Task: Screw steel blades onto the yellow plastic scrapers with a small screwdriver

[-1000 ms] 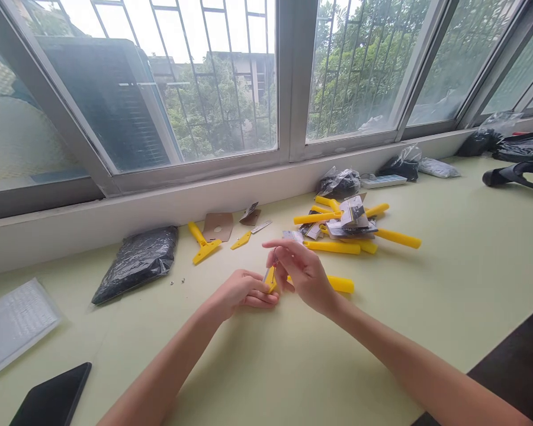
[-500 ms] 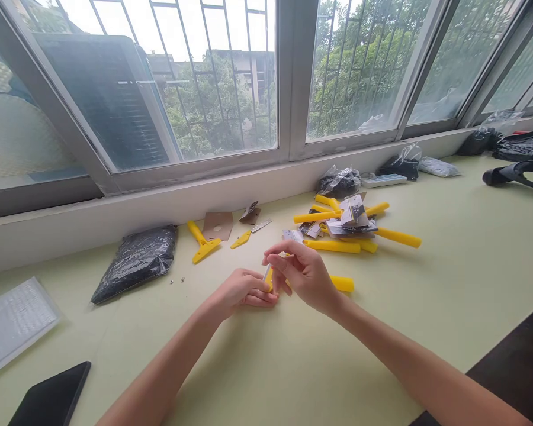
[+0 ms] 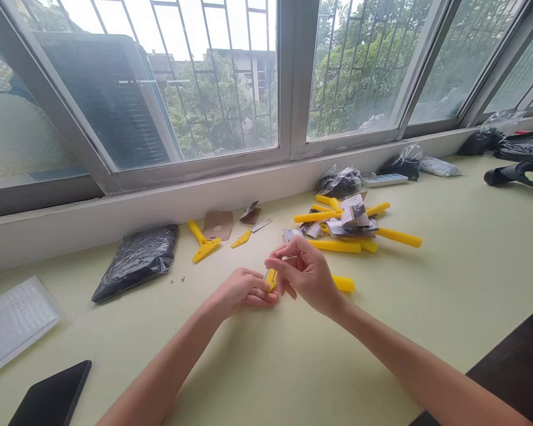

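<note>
Yellow scraper [image 3: 271,284] is held low over the table [image 3: 266,367], mid-scene, just beyond the near bare area. Head is bright yellow plastic, set at a slant, with a narrow pale grey strip along its left edge. Handle is plain yellow, blunt-ended, pointing right; only its end is seen past the right hand. Join between head and handle is hidden.

Left end of the head is pinched by the left hand [image 3: 247,290]: thumb on top, fingers tucked underneath. Thin tool [image 3: 274,276] is gripped by the right hand [image 3: 307,269] between thumb and forefinger, other fingers curled loosely. Its dark shaft is pointed down at the head face; whether contact is made can't be told. Tool top is mostly covered by fingers.

Far left of the hands, a second scraper [image 3: 206,251] is laid flat, T-shaped, same yellow. To its right, a loose yellow plate [image 3: 241,239] is laid end to end with a metal blade [image 3: 262,225]. Two small screws [image 3: 183,278] are scattered left of the left hand. Far right, more yellow scrapers [image 3: 400,237] are heaped with printed cards [image 3: 354,212].
</note>
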Tool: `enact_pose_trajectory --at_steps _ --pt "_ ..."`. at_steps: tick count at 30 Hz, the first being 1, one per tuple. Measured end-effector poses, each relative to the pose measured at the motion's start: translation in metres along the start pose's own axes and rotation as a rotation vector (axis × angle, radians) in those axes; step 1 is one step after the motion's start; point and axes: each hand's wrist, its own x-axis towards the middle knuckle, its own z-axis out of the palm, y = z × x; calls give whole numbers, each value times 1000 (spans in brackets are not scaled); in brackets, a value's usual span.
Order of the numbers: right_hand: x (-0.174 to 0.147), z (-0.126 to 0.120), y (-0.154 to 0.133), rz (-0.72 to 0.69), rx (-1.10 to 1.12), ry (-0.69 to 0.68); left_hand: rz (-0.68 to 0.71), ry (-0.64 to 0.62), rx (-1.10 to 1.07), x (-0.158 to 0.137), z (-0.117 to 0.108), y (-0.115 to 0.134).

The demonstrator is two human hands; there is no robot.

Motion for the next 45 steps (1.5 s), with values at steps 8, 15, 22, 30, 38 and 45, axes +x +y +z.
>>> enact_pose_trajectory --at_steps 8,15,22,30,38,45 --pt "-1 -3 -2 -49 -63 -120 6 3 1 1 0 -2" --pt "-1 -3 -1 -42 -29 -53 -1 10 19 2 -1 -3" --pt "-1 -2 -2 -35 -69 -78 2 8 41 4 -1 -3" --pt "-1 -6 0 -61 -79 -145 -3 16 38 2 0 -2" --pt "-1 -3 -6 -58 -195 -93 -2 4 46 6 -3 -5" --pt "0 -4 -3 -77 -197 -60 23 22 26 6 -3 -9"
